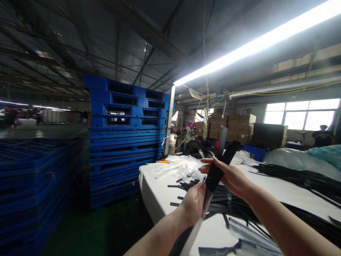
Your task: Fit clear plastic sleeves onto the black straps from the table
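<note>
black strip (215,175) | flat, narrow | slanted, top end rightward | held in left grip (195,201), touching right grip (230,176)

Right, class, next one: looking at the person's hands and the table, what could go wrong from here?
The black strip might slip: the left hand grips it low down, while the right hand's fingers look outstretched rather than wrapped around it.

Loose black pieces lie scattered beneath and beside the hands on the white table, so a forearm could sweep some aside.

The crumpled clear plastic nearby might hide small pieces.
</note>
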Demonstrator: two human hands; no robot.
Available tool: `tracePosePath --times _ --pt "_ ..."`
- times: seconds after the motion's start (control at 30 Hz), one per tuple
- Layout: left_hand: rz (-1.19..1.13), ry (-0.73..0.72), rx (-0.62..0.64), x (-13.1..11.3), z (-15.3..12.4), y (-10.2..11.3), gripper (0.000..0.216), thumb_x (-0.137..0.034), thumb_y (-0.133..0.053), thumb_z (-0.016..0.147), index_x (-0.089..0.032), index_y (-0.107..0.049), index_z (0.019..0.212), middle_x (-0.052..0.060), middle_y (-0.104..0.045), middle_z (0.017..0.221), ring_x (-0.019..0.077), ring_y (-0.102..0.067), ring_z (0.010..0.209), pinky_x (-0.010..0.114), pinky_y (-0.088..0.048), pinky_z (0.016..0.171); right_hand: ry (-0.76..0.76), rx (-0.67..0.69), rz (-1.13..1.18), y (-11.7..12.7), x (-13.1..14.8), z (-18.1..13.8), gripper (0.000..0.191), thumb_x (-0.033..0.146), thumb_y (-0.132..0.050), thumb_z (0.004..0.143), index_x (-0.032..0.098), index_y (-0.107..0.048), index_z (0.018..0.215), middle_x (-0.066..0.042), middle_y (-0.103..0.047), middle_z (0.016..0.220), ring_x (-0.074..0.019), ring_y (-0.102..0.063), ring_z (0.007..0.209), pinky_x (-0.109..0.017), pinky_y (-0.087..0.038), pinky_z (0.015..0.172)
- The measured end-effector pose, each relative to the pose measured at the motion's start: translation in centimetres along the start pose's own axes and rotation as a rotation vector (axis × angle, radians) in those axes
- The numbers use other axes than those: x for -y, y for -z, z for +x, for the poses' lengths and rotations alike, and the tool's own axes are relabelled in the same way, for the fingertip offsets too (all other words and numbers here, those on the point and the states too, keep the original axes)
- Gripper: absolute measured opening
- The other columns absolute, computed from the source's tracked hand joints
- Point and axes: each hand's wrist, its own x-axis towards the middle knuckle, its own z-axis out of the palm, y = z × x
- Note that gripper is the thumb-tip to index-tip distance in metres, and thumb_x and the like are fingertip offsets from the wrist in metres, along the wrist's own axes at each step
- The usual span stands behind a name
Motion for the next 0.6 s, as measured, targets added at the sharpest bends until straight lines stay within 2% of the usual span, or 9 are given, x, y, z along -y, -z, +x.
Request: tracePosePath --times 0.17,0.4,0.6 --pt "0.043 -0.059 0.002 -0.9 0.1 -0.1 0.065 -0.083 -0.037 0.082 -0.019 -0.05 0.072 -0.004 -0.044 0.044 0.0089 -0.037 0.035 0.023 -0.026 0.037 -0.018 0.03 -0.074 -0.2 0.0 -0.6 0.054 0.059 -0.067 0.082 0.018 -0.071 0.116 -0.015 -0.075 0.107 -0.0301 -0.067 0.106 -0.044 -0.047 0.095" --pt "0.084 -0.037 0.056 -0.2 -1.1 -0.4 0.062 -0.078 -0.035 0.087 -0.019 -0.051 0.075 -0.003 -0.044 0.046 0.0089 -0.038 0.034 0.023 -0.025 0.037 0.075 -0.215 0.021 0.2 1.1 -0.5 0.048 0.051 -0.065 0.086 0.02 -0.065 0.123 -0.014 -0.074 0.109 -0.0289 -0.07 0.1 -0.041 -0.052 0.083" --pt "0.143 -0.009 0.052 0.2 -2.0 -0.4 0.065 -0.081 -0.031 0.085 -0.02 -0.048 0.074 -0.004 -0.044 0.048 0.009 -0.04 0.035 0.021 -0.028 0.034 0.181 -0.366 0.003 0.5 2.5 -0.3 0.038 0.042 -0.071 0.083 0.018 -0.068 0.112 -0.009 -0.077 0.09 -0.0219 -0.071 0.081 -0.03 -0.054 0.067"
